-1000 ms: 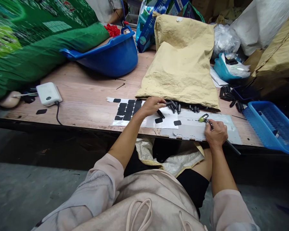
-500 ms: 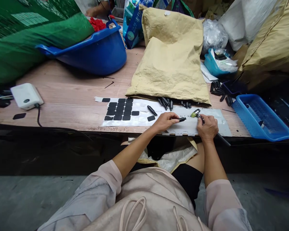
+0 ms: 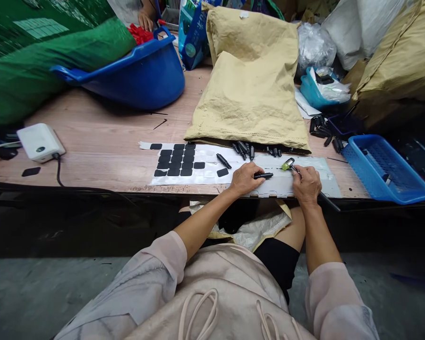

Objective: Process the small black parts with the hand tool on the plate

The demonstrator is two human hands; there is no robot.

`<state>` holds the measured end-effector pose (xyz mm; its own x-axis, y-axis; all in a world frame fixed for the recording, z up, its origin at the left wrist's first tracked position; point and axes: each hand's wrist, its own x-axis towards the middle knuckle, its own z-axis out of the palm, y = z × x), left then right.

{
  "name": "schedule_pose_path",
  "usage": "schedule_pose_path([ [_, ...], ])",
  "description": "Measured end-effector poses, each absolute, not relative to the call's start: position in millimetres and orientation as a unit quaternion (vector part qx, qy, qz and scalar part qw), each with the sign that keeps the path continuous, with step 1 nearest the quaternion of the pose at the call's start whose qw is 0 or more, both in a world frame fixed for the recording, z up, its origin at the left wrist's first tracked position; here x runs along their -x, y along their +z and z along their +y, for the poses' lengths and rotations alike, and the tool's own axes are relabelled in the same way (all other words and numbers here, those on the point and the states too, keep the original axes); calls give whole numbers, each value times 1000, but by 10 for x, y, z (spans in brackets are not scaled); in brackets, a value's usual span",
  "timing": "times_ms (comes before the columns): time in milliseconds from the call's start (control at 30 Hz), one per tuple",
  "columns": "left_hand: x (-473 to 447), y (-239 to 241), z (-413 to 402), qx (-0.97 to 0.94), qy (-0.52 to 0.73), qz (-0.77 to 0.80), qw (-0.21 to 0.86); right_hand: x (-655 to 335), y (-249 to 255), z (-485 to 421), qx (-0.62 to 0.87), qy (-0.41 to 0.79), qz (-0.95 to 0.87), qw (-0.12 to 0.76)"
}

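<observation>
My left hand (image 3: 247, 178) is closed on a slim black pen-like tube (image 3: 264, 175), its fingers over one end and the other end pointing right. Wrapped in my right hand (image 3: 307, 184) is a small hammer (image 3: 288, 164) with a metal head and a yellow-green face. The hammer's head lies low over the pale board (image 3: 276, 186), and its dark handle runs back past the table edge. Another black tube (image 3: 224, 161) lies left of my left hand, beside a loose black rounded patch (image 3: 222, 173). Several more black tubes (image 3: 241, 149) lie along the paper sack's lower edge.
A large kraft paper sack (image 3: 251, 89) lies behind the board. Rows of black patches (image 3: 177, 159) cover a white sheet on the left. A blue basket (image 3: 387, 170) stands right, a blue tub (image 3: 138, 75) back left. Another person's hand (image 3: 146, 20) shows at the far back.
My left hand has shifted slightly right and settled lower over the tube, which now shows more of its length. The right hand with the hammer has barely moved.
</observation>
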<state>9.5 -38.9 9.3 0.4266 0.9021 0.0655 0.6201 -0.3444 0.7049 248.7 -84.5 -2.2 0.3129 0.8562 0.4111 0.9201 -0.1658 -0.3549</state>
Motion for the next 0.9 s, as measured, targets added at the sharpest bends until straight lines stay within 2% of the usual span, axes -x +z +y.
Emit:
schedule_pose_path([
  [233, -96, 114, -393, -787, 236, 474, 315, -2134, 230, -1102, 681, -15, -629, 374],
  [400, -104, 104, -390, -791, 234, 473, 311, -1853, 295, -1240, 663, 6, -651, 370],
  [600, -120, 111, -393, -786, 225, 478, 321, -1679, 358, -1316, 652, -31, -662, 369],
  [767, -127, 123, -400, -779, 228, 486, 325, -1631, 307, -1337, 673, -25, -661, 331],
  [900, -131, 139, -396, -780, 224, 483, 330, -1682, 323, -1324, 678, -45, -639, 360],
])
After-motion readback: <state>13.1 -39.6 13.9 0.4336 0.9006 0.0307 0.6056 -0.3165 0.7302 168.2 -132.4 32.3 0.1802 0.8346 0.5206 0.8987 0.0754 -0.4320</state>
